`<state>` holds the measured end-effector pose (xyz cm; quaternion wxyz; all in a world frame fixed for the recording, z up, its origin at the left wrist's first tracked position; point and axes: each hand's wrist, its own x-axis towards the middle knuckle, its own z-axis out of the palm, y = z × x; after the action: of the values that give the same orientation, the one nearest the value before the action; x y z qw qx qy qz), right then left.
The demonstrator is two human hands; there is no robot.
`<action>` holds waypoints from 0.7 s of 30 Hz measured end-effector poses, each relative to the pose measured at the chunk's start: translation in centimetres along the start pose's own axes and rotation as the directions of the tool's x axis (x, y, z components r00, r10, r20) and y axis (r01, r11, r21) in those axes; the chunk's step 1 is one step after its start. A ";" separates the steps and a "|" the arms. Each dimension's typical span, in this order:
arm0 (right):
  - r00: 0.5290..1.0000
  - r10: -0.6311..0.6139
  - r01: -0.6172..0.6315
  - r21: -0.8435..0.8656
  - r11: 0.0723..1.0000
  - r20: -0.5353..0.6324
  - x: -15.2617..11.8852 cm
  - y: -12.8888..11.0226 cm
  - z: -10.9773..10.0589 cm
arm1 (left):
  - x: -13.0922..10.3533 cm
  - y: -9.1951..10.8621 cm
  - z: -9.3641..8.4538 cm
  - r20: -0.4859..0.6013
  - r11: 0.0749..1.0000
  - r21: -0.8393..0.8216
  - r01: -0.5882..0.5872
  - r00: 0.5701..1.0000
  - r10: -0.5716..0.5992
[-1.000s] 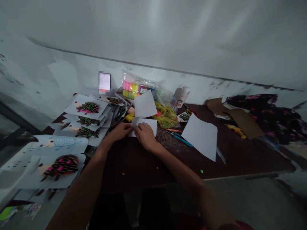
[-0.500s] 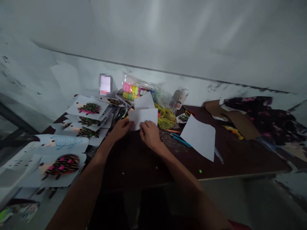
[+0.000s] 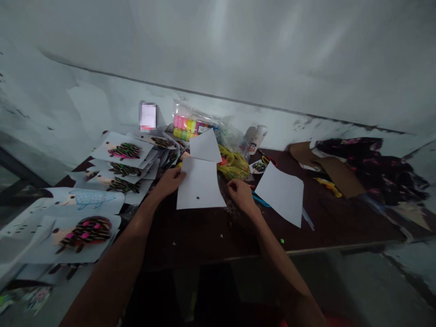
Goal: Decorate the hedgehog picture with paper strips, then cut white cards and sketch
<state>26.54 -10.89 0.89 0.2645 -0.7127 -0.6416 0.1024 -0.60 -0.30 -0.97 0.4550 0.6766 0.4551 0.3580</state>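
Note:
A white paper sheet [image 3: 200,179] lies in front of me on the dark table, with one small dark dot near its lower edge. My left hand [image 3: 172,180] grips the sheet's left edge between thumb and fingers. Just right of the sheet and apart from it, my right hand [image 3: 242,196] is curled, fingertips pressed together; whether anything tiny is in them I cannot make out. Beyond the sheet lies a second white sheet [image 3: 204,144]. A yellow plastic bag [image 3: 235,167] sits behind my right hand, and a blue tool [image 3: 261,200] lies beside it.
Stacked hedgehog pictures [image 3: 124,151] fill the left side. Along the wall are a clear pack of coloured pots [image 3: 185,127] and a white cup [image 3: 258,138]. To the right lie another white sheet [image 3: 282,193], scissors [image 3: 270,160], brown cardboard [image 3: 340,175] and dark flowered cloth [image 3: 378,159].
The sheet, doubled up and raised under both hands before, now lies spread out with its dark dot showing. My right hand has left it and moved right and down.

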 end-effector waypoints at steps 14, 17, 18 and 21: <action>0.986 0.129 -0.067 -0.454 0.888 0.107 -1.2 -3.0 -0.9 | 0.2 -0.6 -0.1 0.094 0.998 -0.058 -0.032 0.995 0.038; 0.992 -0.030 0.072 -0.352 0.933 0.122 -1.5 -3.9 -0.7 | 0.2 -0.6 -0.1 0.084 0.998 -0.055 -0.033 0.996 0.038; 0.983 -0.092 0.136 -0.291 0.947 0.159 -1.6 -4.3 -0.5 | 0.2 -0.6 -0.1 0.084 0.998 -0.050 -0.033 0.996 0.037; 0.926 -0.257 0.295 -0.106 0.950 0.275 -1.7 -5.7 0.9 | 0.3 -0.9 0.0 0.079 0.999 -0.024 -0.030 0.996 0.032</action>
<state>20.94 -12.16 2.73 0.1379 -0.6132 -0.7702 0.1089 -0.75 0.17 -1.76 0.4749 0.6919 0.4219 0.3431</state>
